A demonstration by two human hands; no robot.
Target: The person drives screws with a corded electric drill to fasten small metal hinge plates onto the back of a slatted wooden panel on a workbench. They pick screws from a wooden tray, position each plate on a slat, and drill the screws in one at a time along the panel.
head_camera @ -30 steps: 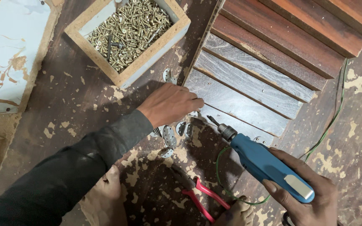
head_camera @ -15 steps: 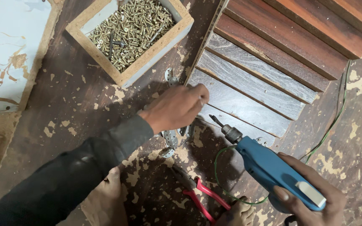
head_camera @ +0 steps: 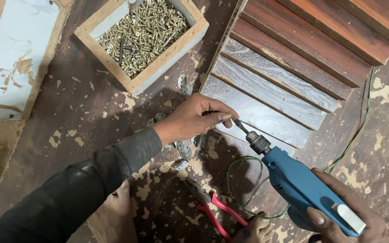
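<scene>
Gripped in the right hand (head_camera: pixel 345 211) is a blue drill (head_camera: pixel 302 184); its bit (head_camera: pixel 239 126) is pinched by left hand (head_camera: pixel 194 119) fingertips over the slats (head_camera: pixel 266 90).

Lighting: even, moderately bright, from above; soft shadow under the left hand (head_camera: pixel 194 120) and beside the drill (head_camera: pixel 307 189). Glare: small glints on the screws (head_camera: pixel 140 27), none elsewhere. Focus: sharp across the centre; sleeve (head_camera: pixel 68 198) at lower left slightly soft. Edge distortion: mild.
</scene>
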